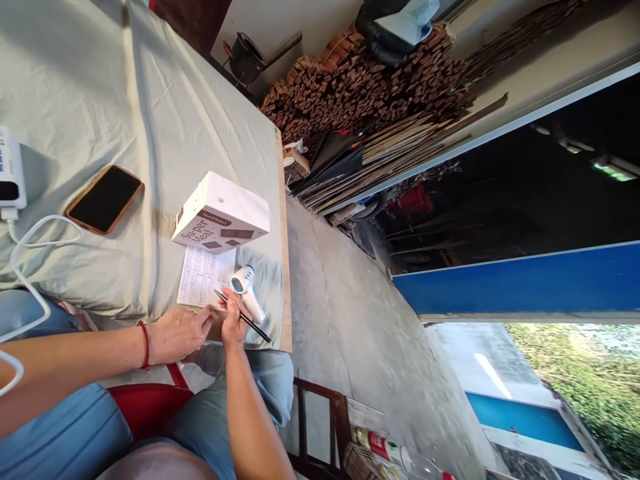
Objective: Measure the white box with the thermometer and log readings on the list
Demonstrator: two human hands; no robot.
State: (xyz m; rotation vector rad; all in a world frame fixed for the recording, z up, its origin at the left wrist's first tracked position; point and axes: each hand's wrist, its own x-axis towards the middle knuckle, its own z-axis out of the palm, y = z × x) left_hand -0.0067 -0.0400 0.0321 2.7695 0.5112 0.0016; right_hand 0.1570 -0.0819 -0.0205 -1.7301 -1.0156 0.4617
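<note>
My right hand [233, 320] is closed around a black pen [257, 330], whose tip points up and left over a sheet of paper with handwriting [200, 277]. Beside it on the cloth lies a white and blue infrared thermometer [251, 297]. My left hand [177, 335], a red cord bracelet at its wrist, rests at the table's near edge below the paper. Its fingers are curled together close to my right hand, and anything between them is hidden. A white and brown "Super Meal" box [223, 210] stands at the top of the paper, covering part of it.
On the cloth-covered table [185, 127] lie a phone [105, 199] and a white device [10, 170] with a white cable [23, 257]. The table's right edge borders a concrete floor [345, 300]. Stacked firewood [360, 87] stands beyond; plastic bottles [395, 453] are at lower right.
</note>
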